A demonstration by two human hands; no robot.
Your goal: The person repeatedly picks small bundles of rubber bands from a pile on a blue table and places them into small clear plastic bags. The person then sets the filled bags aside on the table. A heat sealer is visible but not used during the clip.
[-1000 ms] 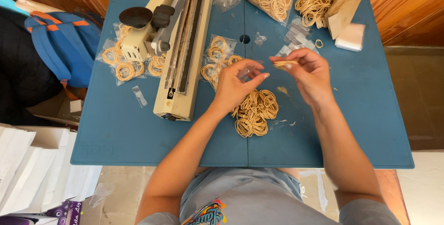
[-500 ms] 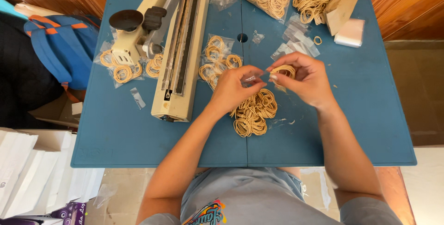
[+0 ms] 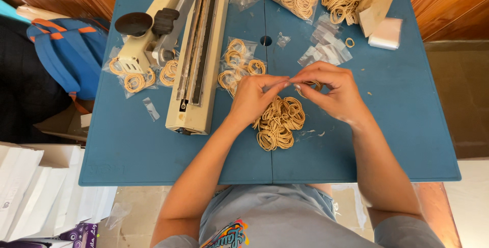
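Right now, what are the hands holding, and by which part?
The right hand pinches a few rubber bands at their loops; the left hand meets them with its fingertips, above the loose pile.

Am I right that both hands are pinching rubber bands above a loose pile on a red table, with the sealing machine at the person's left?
Not quite: the table is blue, not red, as the head view shows. The rest stands.
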